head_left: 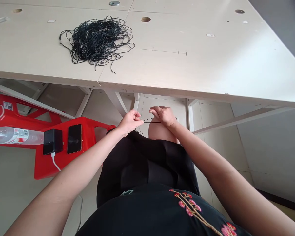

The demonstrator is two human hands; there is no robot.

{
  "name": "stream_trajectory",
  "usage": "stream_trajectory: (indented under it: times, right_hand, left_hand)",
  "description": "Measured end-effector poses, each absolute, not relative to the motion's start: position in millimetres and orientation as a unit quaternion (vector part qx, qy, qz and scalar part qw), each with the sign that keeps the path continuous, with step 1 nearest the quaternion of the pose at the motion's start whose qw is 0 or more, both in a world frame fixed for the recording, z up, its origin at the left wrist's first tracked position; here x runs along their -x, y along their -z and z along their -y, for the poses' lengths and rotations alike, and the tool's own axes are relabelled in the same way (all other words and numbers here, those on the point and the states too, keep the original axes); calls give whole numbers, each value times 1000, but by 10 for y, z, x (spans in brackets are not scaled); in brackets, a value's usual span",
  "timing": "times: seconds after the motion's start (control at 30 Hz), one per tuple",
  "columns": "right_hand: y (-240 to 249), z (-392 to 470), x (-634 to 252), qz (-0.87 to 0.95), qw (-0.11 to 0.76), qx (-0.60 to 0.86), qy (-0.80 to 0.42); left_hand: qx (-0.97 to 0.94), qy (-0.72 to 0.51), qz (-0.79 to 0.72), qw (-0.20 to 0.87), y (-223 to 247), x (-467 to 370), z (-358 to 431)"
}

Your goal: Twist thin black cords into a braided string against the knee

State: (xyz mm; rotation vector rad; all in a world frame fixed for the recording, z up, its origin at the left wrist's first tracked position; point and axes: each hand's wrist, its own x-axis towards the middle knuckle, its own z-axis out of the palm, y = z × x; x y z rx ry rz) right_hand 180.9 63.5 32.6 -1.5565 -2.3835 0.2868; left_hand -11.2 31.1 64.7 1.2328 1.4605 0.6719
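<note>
Head view: left hand (132, 121) pinching black cord (151, 122), right hand (165, 115) curled around it. A cord tangle (98, 41) lies near the worktop's (174, 70) front edge.

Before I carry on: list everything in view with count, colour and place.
Cord heap: one, black, tabletop, left half
Thin strands: at least two, black, between the hands
Tabletop: one, pale, across the top
Holes: three, brownish, in tabletop
Metal disc: one, silvery, tabletop's far side
Small pieces: several, white, on tabletop
Table legs: several, white, under tabletop
Stool: at least one, red, at left
Bottle: one, clear, beside box
Box: one, black, on stool
Phone: one, black, right of box
Cable: at least one, white, at box
Floor: one, pale, below
Clothing: count unclear, black, on person
Left hand: one, bare, pinching strands
Right hand: one, bare, by knee
</note>
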Motion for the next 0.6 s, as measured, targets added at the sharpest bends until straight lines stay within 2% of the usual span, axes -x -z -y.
stream_trajectory:
  times: [0.3, 0.5, 0.6]
  right_hand:
    - [-315, -450, -1862, 895, 86, 436, -20]
    - [-339, 309, -2181, 868, 91, 482, -76]
    - [-236, 637, -2296, 812, 107, 570, -65]
  left_hand:
    - [-513, -285, -613, 529, -711, 99, -182]
    - [-552, -225, -533, 601, -744, -59, 309]
    - [-533, -198, -517, 641, -666, -123, 475]
